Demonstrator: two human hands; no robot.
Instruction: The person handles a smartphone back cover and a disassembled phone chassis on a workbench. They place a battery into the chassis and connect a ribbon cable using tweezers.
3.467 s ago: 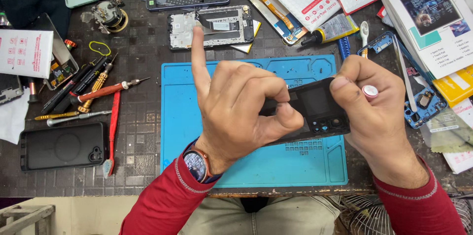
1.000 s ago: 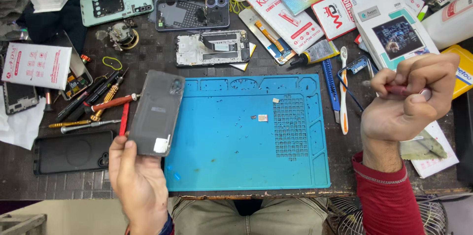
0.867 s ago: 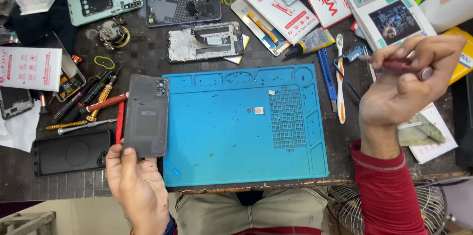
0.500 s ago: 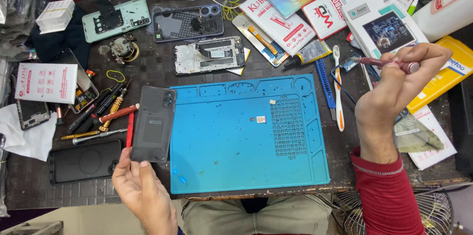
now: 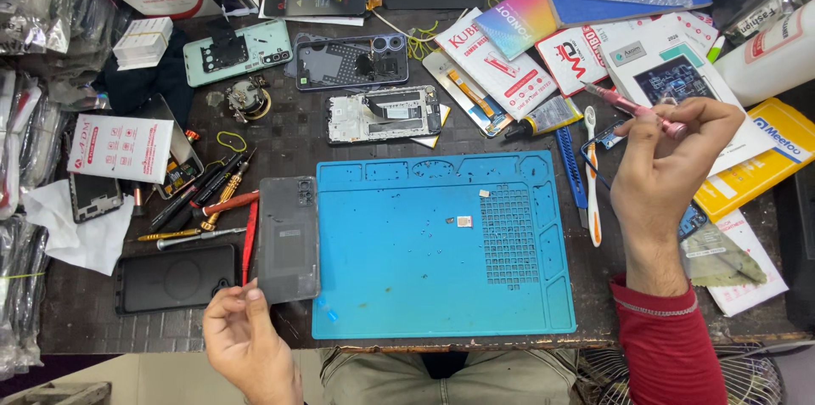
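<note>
the left hand [image 5: 246,337] pinches the near end of a dark grey phone back cover [image 5: 289,239], thumb on top and the fingers [image 5: 222,303] curled beneath, so it is grasping the cover by its bottom edge. the cover lies flat-ish, its far end with the camera cut-out pointing away from the fingers, straddling the left border of the blue work mat [image 5: 441,244] and the bare desk [image 5: 297,137]. just left of the fingers sits a black phone case [image 5: 174,278], and beyond it a row of small screwdrivers [image 5: 199,197].

the right hand [image 5: 671,176] is raised well to the right of the mat, its fingers clenched around a slim pink-handled tool [image 5: 632,106], the tip aimed away and leftward. a white toothbrush [image 5: 592,176] lies just below and left of those fingers.

the cover looks thin, light and a bit flexible, likely plastic or glass-backed; i judge it would bend or crack if levered from one end, and its smooth face could slip. holding it by the long side edges, away from the camera opening, seems the safer grip. the tool is light and stiff, and is best held pen-like near the middle.
</note>
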